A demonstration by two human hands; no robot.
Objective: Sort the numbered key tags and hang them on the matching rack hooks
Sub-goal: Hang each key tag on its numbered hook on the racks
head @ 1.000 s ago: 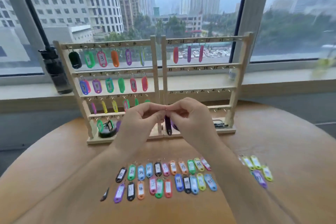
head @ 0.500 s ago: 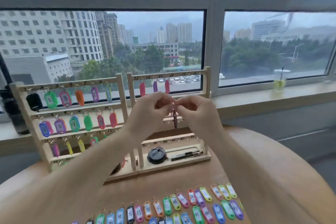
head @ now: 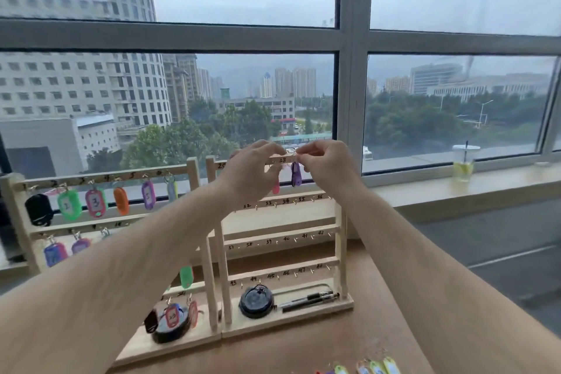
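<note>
The left rack (head: 106, 174) and right rack (head: 340, 237) stand side by side on the bench (head: 349, 340), before the sill (head: 501, 185). A tag (head: 296, 174) hangs from the right rack's top bar, between the left hand (head: 252, 173) and the right hand (head: 329, 165). A lid (head: 256, 300) and a pen (head: 309, 300) lie on its base. A cup (head: 463, 162) stands on the sill, far right.

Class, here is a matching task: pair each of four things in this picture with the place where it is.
1 purple tag
2 pen
3 cup
4 black tag

A windowsill
B base of the right rack
C top rail of the right rack
D top rail of the left rack, far-left hook

Pairs: 1-C, 2-B, 3-A, 4-D
</note>
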